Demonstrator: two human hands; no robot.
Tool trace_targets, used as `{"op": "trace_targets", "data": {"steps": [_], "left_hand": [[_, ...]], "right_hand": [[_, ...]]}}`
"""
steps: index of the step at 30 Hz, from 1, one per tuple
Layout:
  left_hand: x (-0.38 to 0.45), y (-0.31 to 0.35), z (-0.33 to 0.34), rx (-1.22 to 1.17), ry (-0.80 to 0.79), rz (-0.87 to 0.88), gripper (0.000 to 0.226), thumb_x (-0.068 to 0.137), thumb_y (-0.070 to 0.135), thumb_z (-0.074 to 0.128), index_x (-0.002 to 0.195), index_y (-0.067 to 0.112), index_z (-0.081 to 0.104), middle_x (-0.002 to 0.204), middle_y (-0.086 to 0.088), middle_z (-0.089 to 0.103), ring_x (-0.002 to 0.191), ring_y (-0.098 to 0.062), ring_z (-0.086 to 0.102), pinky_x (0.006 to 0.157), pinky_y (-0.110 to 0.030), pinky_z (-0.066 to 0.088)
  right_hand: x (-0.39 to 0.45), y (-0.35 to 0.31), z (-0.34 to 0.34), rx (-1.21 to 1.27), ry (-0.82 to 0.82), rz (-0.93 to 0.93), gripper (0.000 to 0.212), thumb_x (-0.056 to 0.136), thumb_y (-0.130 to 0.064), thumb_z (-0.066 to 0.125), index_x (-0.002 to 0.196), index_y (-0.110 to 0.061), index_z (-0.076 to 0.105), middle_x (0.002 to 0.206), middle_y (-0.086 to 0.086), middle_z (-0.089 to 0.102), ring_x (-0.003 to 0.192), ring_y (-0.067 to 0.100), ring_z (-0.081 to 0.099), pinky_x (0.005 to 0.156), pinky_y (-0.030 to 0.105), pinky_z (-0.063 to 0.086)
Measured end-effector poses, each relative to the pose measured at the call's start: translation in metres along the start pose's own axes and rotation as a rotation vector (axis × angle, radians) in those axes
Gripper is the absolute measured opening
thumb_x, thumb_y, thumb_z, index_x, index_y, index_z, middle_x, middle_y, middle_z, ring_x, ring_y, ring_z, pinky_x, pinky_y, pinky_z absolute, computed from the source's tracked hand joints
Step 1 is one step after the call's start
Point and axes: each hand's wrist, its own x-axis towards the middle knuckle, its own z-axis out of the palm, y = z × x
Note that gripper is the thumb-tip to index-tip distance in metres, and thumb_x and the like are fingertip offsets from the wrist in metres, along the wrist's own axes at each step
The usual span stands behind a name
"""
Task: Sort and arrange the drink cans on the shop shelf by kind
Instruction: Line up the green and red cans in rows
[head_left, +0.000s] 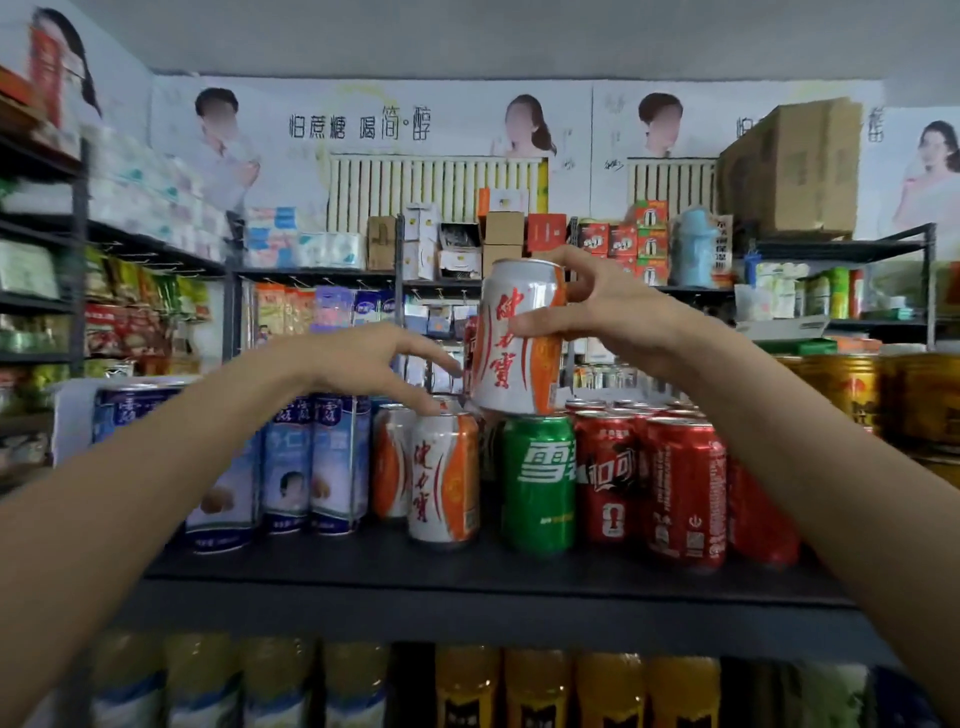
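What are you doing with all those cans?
A person is sorting drink cans on a dark shop shelf. The right hand holds a white-and-orange metal can lifted above the row. The left hand reaches, fingers spread, over the matching white-and-orange cans, beside a green can and red cans.

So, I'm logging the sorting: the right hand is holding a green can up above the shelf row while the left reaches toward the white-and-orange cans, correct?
Not quite. In the head view the right hand holds a white-and-orange can, not a green one. The green can stands on the shelf. The left hand does reach toward the white-and-orange cans.
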Motion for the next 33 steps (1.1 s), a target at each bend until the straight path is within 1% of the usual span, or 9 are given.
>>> {"op": "trace_targets", "data": {"steps": [4,8,10,15,19,22,26,30,33], "left_hand": [[0.025,-0.003,0.027,0.06,0.071,0.111,0.037,0.079,0.024,0.071,0.113,0.013,0.063,0.109,0.008,0.061,0.1,-0.007,0.054,0.087,-0.021,0.04],[0.047,-0.011,0.046,0.101,0.248,0.091,0.016,0.087,0.012,0.061,0.101,0.006,0.064,0.104,-0.007,0.067,0.101,-0.022,0.06,0.094,-0.03,0.044],[0.051,-0.01,0.05,0.172,0.287,0.064,0.016,0.091,0.013,0.052,0.103,0.008,0.063,0.11,-0.011,0.064,0.112,-0.025,0.053,0.102,-0.028,0.032],[0.038,-0.034,0.015,0.173,0.336,0.07,0.026,0.086,0.029,0.061,0.112,0.025,0.063,0.119,0.006,0.062,0.118,-0.022,0.048,0.102,-0.035,0.033],[0.018,-0.043,0.015,0.134,0.193,0.146,0.03,0.088,0.023,0.06,0.117,0.02,0.059,0.12,0.006,0.059,0.113,-0.01,0.052,0.097,-0.026,0.038],[0.012,-0.044,0.028,0.157,0.065,0.127,0.039,0.086,0.025,0.062,0.124,0.021,0.054,0.122,0.002,0.058,0.109,-0.013,0.054,0.096,-0.032,0.043],[0.012,-0.046,0.032,0.273,0.058,0.119,0.044,0.081,0.033,0.066,0.122,0.024,0.055,0.118,0.003,0.059,0.104,-0.014,0.054,0.093,-0.031,0.042],[0.011,-0.043,0.033,0.386,0.053,0.122,0.046,0.08,0.039,0.065,0.122,0.024,0.054,0.118,0.005,0.053,0.105,-0.011,0.048,0.095,-0.028,0.032],[0.01,-0.039,0.029,0.365,0.037,0.117,0.045,0.081,0.034,0.065,0.123,0.022,0.054,0.114,0.007,0.053,0.096,-0.008,0.048,0.084,-0.022,0.032]], "right_hand": [[0.0,-0.008,0.011,-0.055,-0.012,-0.001,0.051,0.062,-0.01,0.079,0.105,-0.018,0.052,0.093,0.001,0.064,0.087,0.014,0.065,0.074,0.025,0.053],[-0.001,-0.003,0.025,-0.163,-0.044,0.05,0.045,0.068,-0.008,0.078,0.099,-0.019,0.048,0.091,0.005,0.064,0.081,0.016,0.065,0.074,0.027,0.054],[-0.001,0.003,0.033,-0.188,-0.058,0.087,0.049,0.068,-0.007,0.079,0.103,-0.017,0.046,0.094,0.006,0.065,0.081,0.017,0.066,0.073,0.028,0.055],[0.01,0.019,0.054,-0.309,-0.151,0.127,0.055,0.066,-0.01,0.081,0.106,-0.018,0.044,0.097,0.002,0.06,0.084,0.017,0.063,0.071,0.026,0.052],[0.02,0.037,0.075,-0.648,-0.266,0.088,0.058,0.063,-0.033,0.083,0.104,-0.024,0.043,0.102,-0.006,0.054,0.097,0.015,0.051,0.086,0.034,0.046],[0.022,0.042,0.081,-0.827,-0.292,0.072,0.057,0.063,-0.044,0.08,0.1,-0.028,0.041,0.103,-0.005,0.049,0.103,0.017,0.041,0.092,0.044,0.042],[0.018,0.04,0.083,-1.035,-0.284,0.039,0.06,0.067,-0.051,0.075,0.11,-0.024,0.042,0.11,-0.005,0.044,0.106,0.014,0.032,0.101,0.045,0.033],[0.018,0.041,0.086,-1.213,-0.334,0.076,0.09,0.062,-0.057,0.075,0.132,-0.022,0.029,0.123,0.0,0.044,0.118,0.021,0.038,0.111,0.052,0.018],[0.022,0.044,0.093,-1.312,-0.313,0.043,0.088,0.062,-0.059,0.074,0.129,-0.02,0.032,0.12,0.001,0.05,0.117,0.024,0.046,0.111,0.055,0.013]]}}
